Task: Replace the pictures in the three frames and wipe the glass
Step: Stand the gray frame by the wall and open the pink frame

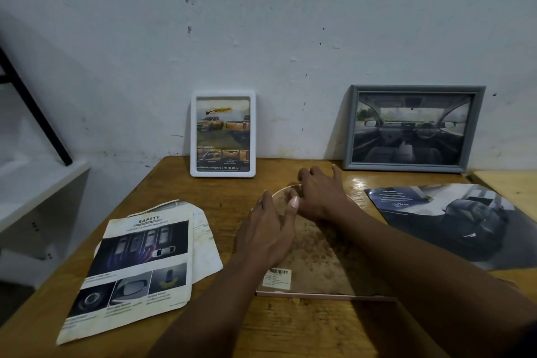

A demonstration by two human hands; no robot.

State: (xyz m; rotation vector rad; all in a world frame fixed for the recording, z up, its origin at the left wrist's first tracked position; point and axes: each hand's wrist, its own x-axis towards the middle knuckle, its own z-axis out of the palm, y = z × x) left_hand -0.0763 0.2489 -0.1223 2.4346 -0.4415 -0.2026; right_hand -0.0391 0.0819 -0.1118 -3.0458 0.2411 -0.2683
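Observation:
A pink arched frame [325,296] lies face down in the middle of the wooden table, its stained brown backing board [316,259] and a barcode sticker [277,278] facing up. My left hand [267,229] rests flat on the left side of the backing with straight fingers and a raised thumb. My right hand [319,195] reaches over the arch's top, fingers curled down over its rim. A white frame [223,134] with a truck picture and a grey frame [414,128] with a car-interior picture lean upright against the wall.
A folded "SAFETY" brochure [136,264] lies at the front left over another sheet. A dark car brochure [453,218] lies at the right. A second table top [511,186] adjoins at the far right. A white shelf [37,180] with a black bar stands left.

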